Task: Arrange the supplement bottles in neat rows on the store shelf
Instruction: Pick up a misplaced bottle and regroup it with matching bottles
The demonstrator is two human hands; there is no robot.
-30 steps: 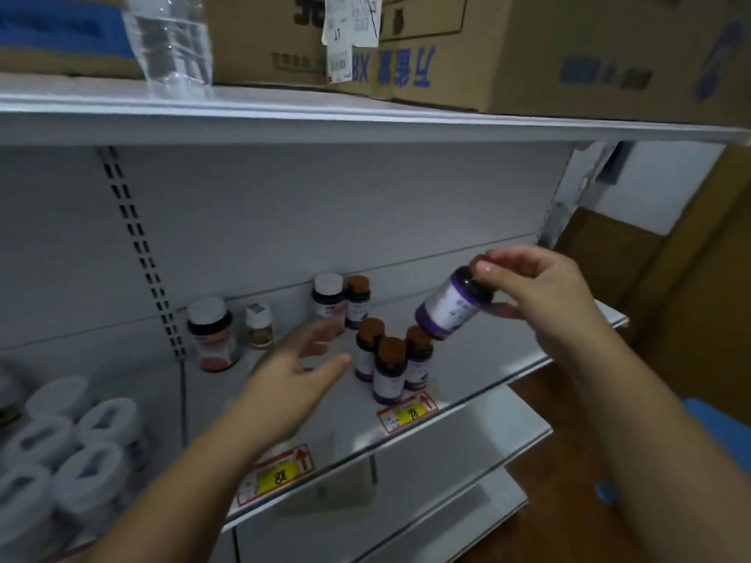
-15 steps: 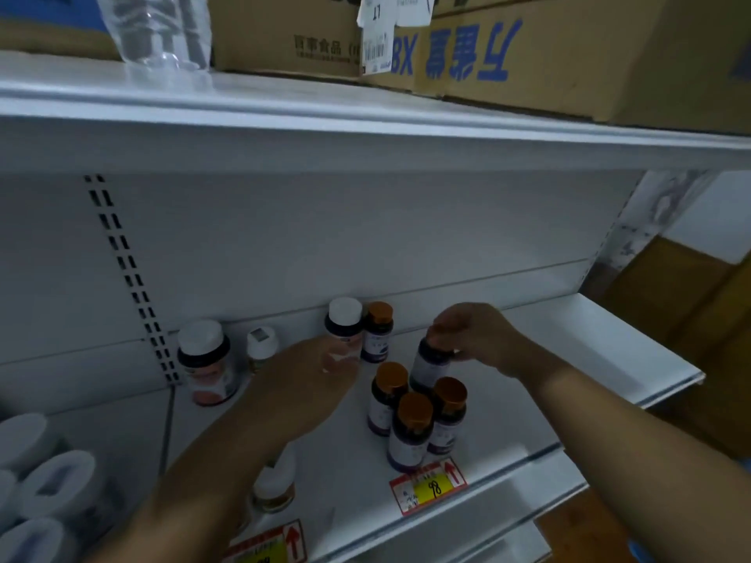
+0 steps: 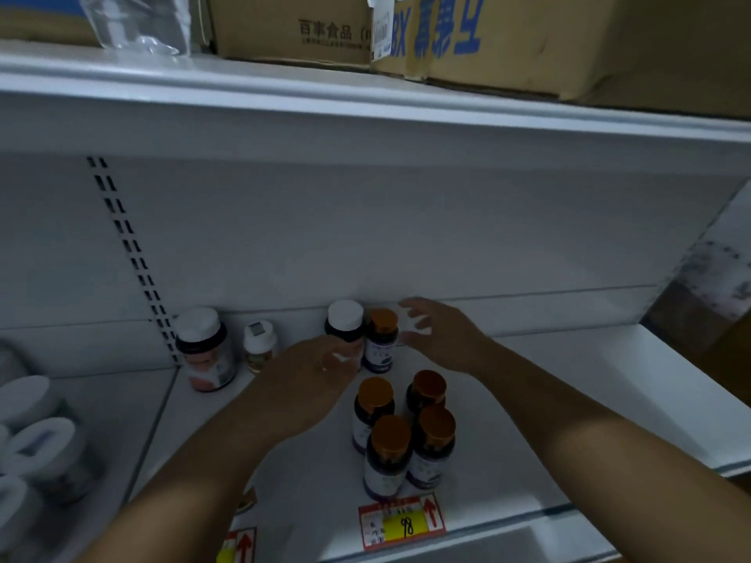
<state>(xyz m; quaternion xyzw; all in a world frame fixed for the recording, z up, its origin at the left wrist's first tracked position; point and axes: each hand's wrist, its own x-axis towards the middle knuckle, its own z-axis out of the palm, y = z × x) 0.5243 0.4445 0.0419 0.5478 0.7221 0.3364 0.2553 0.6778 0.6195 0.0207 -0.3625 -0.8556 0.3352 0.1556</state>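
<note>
Several dark purple supplement bottles with orange caps [image 3: 390, 453] stand in a tight cluster near the front of the white shelf [image 3: 528, 400]. One more orange-capped bottle [image 3: 381, 339] stands at the back wall beside a white-capped bottle [image 3: 345, 323]. My right hand [image 3: 435, 339] hovers just right of that back bottle, fingers spread, holding nothing. My left hand [image 3: 313, 371] reaches toward the white-capped bottle and covers its lower part; its fingers look loose, with no clear grip.
A larger white-capped bottle [image 3: 205, 351] and a small pale bottle [image 3: 259, 345] stand at the back left. White tubs [image 3: 36, 440] fill the left section. Cardboard boxes [image 3: 487, 34] and a clear bottle [image 3: 138, 22] sit on the upper shelf. A yellow price tag [image 3: 402, 524] marks the front edge.
My right hand set the purple bottle down in the cluster, let go and moved back toward the rear wall. My left hand advanced toward the white-capped bottle.
</note>
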